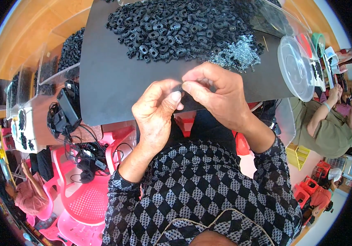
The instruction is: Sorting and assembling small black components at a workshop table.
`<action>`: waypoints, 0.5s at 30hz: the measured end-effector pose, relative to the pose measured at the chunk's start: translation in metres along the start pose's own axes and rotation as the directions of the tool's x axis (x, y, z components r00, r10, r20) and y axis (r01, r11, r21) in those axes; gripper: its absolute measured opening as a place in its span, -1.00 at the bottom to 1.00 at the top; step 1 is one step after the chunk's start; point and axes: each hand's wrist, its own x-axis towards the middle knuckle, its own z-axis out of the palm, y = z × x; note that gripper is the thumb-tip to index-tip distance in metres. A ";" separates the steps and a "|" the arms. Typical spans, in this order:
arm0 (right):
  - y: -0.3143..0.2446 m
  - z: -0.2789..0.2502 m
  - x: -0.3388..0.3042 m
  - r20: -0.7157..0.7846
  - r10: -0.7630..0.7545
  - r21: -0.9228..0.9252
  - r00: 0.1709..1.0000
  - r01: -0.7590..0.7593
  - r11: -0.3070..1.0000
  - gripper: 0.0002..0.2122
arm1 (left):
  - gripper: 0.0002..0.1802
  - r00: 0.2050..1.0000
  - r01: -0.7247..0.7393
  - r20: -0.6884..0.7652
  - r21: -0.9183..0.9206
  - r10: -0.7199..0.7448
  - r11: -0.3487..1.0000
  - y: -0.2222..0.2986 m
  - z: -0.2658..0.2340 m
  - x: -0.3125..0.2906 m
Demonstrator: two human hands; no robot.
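Over the near edge of a dark grey board (114, 86), my two hands meet at the fingertips. My left hand (155, 108) is closed, pinching a small black plastic piece (177, 88) between thumb and fingers; most of it is hidden. Thumb and forefinger of my right hand (221, 92) are pressed together right beside that piece, and whatever they hold is too small or covered to name. Beyond my hands lies a large heap of small black plastic parts with holes (167, 33). A smaller pile of shiny little metal springs (239, 53) sits at its right front.
A round clear plastic lid (295, 67) lies at the board's right edge. Clear bins of black parts (71, 49) stand at the left, near a black device with tangled cables (68, 104). Pink plastic chairs (87, 201) are at lower left. A co-worker in green (327, 123) sits at the right.
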 end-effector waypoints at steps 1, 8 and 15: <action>-0.001 -0.001 0.000 -0.003 -0.010 0.001 1.000 0.010 1.000 -0.92 | -0.80 1.000 0.012 0.005 0.044 -0.012 0.999 0.001 0.001 0.000; 0.013 0.012 -0.008 -0.115 -0.259 -0.134 0.959 0.244 0.961 -0.96 | -0.84 0.999 -0.027 0.022 0.164 0.024 0.986 -0.003 0.001 -0.004; -0.006 -0.008 -0.005 0.206 0.266 0.364 0.942 -0.327 0.872 -0.93 | -0.85 0.993 -0.119 0.034 0.285 0.114 0.951 0.004 -0.001 -0.004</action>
